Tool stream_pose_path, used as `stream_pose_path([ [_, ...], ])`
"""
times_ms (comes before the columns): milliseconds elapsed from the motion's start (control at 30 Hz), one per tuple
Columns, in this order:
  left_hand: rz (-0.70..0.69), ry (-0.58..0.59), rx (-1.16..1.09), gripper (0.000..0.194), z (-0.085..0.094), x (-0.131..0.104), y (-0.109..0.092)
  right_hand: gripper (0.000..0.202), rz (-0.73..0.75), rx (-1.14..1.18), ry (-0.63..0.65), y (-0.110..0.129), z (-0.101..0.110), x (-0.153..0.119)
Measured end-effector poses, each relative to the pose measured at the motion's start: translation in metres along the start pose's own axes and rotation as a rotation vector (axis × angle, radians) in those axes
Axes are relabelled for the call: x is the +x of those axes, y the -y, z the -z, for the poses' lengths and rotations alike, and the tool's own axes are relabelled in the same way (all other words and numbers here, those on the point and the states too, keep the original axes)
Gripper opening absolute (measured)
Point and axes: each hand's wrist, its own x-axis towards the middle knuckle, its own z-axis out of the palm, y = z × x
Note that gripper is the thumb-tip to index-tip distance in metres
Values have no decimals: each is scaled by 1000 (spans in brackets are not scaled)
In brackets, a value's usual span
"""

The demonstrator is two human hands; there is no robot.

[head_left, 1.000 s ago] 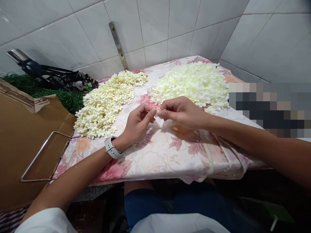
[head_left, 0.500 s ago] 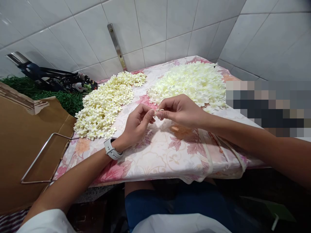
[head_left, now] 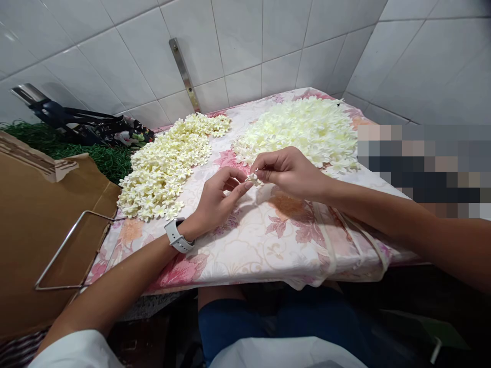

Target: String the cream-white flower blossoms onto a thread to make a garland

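Small white flower point(head_left: 253, 179) sat between the two hands, above the cloth-covered table point(head_left: 245, 255). Right hand point(head_left: 297, 175): thumb and fingertips pinched on the flower. Left hand point(head_left: 219, 198): fingers loosely curled, thumb reaching to the flower's left edge; could not tell whether these gripped it too, the tips being small and overlapped from this angle. Heap of small cream flowers point(head_left: 164, 168) lay left of the hands; heap of larger pale flowers point(head_left: 303, 128) lay just behind the right hand.

Risks, in my judgement: so small a hold left little margin. A slackened right pinch could have dropped the flower onto a similarly pale surface; a hard thumb push could have bent its petals; a backward swing of the right knuckles could have scattered the nearer heap.
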Motion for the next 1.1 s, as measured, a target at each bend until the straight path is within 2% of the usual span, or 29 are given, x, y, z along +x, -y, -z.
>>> stream_pose_path([
  [167, 34, -23, 13, 23, 2, 1, 0, 24, -24, 17, -34, -1, -3, 1],
  [333, 95, -44, -64, 24, 4, 2, 3, 30, -139, 72, -257, -4, 4, 5],
  [467, 118, -57, -122, 27, 3, 4, -1, 30, -110, 22, -330, -4, 14, 8],
  [567, 95, -15, -227, 28, 2, 3, -7, 27, -34, -96, -351, -3, 12, 7],
  [667, 106, 83, -327, 26, 1, 1, -11, 27, 30, -152, -304, -1, 3, 3],
  [733, 130, 117, -355, 26, 0, 0, -11, 29, 10, -74, -226, 0, -3, 1],
  [800, 149, 115, -355, 27, 0, 1, -9, 34, -48, 38, -167, 0, -5, 0],
  [967, 163, 56, -354, 29, 2, 5, -2, 42, -226, 211, -140, 1, 0, 0],
  [1100, 173, 48, -379, 30, 3, 7, 0, 41, -253, 186, -134, 0, 4, 1],
])
